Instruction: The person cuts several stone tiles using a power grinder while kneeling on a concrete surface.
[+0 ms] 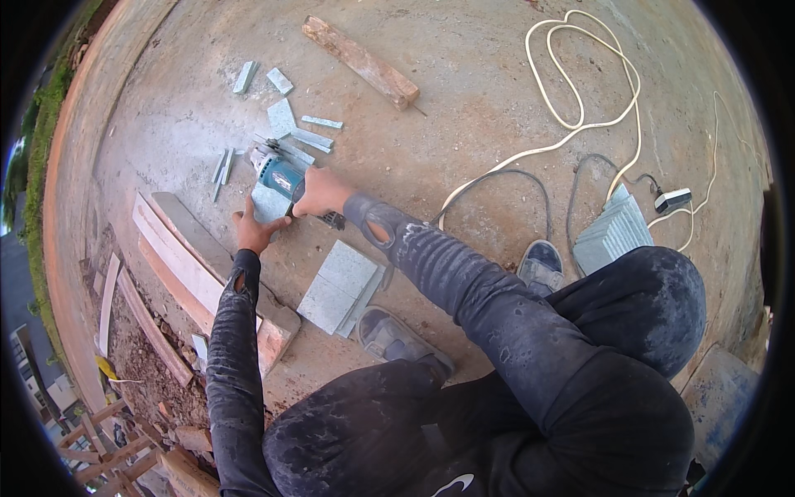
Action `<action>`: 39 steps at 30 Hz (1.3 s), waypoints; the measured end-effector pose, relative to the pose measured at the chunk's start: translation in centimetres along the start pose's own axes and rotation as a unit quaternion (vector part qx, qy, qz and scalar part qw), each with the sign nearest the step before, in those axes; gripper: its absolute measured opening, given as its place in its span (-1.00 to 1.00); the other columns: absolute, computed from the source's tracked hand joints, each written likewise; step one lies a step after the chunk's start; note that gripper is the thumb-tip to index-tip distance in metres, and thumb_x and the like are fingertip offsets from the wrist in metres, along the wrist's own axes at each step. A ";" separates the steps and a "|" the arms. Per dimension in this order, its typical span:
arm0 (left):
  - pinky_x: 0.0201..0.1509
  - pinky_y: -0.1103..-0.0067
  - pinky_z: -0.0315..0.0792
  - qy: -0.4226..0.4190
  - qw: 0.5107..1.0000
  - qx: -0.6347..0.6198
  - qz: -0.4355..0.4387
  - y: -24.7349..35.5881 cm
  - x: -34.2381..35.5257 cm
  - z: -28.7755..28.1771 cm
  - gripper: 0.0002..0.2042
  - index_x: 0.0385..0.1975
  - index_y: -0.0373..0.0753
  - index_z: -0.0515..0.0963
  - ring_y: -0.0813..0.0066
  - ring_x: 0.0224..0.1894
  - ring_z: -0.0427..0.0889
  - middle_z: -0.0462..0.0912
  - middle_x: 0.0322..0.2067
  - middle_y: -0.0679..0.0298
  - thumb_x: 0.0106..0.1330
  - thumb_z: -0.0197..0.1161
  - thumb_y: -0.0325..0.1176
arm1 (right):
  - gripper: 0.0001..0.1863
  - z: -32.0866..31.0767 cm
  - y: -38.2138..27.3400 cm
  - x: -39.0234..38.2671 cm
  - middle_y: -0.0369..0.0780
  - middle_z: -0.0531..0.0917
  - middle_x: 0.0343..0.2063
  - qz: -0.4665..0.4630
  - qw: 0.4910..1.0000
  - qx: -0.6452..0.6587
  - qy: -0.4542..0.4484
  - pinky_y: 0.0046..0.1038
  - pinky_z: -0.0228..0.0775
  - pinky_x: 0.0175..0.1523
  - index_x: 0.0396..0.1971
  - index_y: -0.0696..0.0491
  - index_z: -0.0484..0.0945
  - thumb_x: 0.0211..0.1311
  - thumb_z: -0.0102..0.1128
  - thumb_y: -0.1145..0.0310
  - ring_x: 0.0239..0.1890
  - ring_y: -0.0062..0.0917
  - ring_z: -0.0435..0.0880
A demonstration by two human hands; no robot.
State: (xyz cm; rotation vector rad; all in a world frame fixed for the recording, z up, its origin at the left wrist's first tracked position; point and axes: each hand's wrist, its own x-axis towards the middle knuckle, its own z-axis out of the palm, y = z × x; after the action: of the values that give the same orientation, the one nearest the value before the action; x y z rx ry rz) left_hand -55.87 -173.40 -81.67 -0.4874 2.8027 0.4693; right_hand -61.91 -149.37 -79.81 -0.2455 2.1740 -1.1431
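Note:
My right hand (325, 192) is wrapped round the body of a teal angle grinder (281, 176), whose disc end points away from me. Under the grinder is a pale grey-green stone tile (268, 201). The thumb and fingers of my left hand (254, 229) grip the tile's near left edge. Part of the tile is hidden by the grinder, and I cannot tell whether the disc touches it. Cut tile pieces (281, 118) and thin strips (222, 166) lie just beyond and to the left of the grinder.
A small tile stack (338, 282) lies before my left shoe (389, 335); a leaning row of tiles (614, 234) stands by my right knee. A wooden beam (360, 60) lies far off. A cream cable (571, 127) loops near a socket block (672, 200). Long boards (178, 248) lie left.

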 end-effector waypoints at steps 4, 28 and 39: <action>0.22 0.30 0.35 -0.007 1.000 0.005 -0.013 0.1 0.1 0.0 0.27 0.40 -0.30 0.09 -0.20 0.11 0.42 0.27 0.08 -0.26 -0.35 0.63 0.20 | -0.20 -0.2 0.0 -0.3 0.16 0.63 -0.14 -0.002 1.000 -0.001 0.002 -0.29 0.56 0.00 -0.07 0.35 0.48 -0.36 0.45 0.13 -0.08 -0.09 0.67; 0.20 0.28 0.36 -0.011 1.000 0.011 -0.013 0.0 0.2 -0.1 0.27 0.41 -0.25 0.09 -0.21 0.11 0.41 0.28 0.07 -0.26 -0.35 0.60 0.25 | -0.25 -0.6 0.3 -2.0 0.14 0.63 -0.14 -0.005 1.000 -0.008 0.008 -0.28 0.54 0.00 -0.08 0.31 0.48 -0.31 0.44 0.12 -0.07 -0.09 0.66; 0.21 0.26 0.37 -0.014 0.999 0.017 -0.029 0.3 0.2 -0.1 0.28 0.41 -0.25 0.09 -0.20 0.12 0.41 0.27 0.08 -0.23 -0.37 0.60 0.26 | -0.23 -0.5 0.6 -2.1 0.14 0.62 -0.13 -0.002 1.000 -0.013 -0.003 -0.27 0.53 0.02 -0.06 0.32 0.47 -0.30 0.42 0.11 -0.06 -0.07 0.65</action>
State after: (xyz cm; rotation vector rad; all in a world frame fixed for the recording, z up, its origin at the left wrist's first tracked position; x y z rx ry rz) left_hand -56.16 -173.21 -81.60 -0.5476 2.7567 0.4133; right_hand -60.57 -147.71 -79.13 -0.2650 2.1852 -1.1154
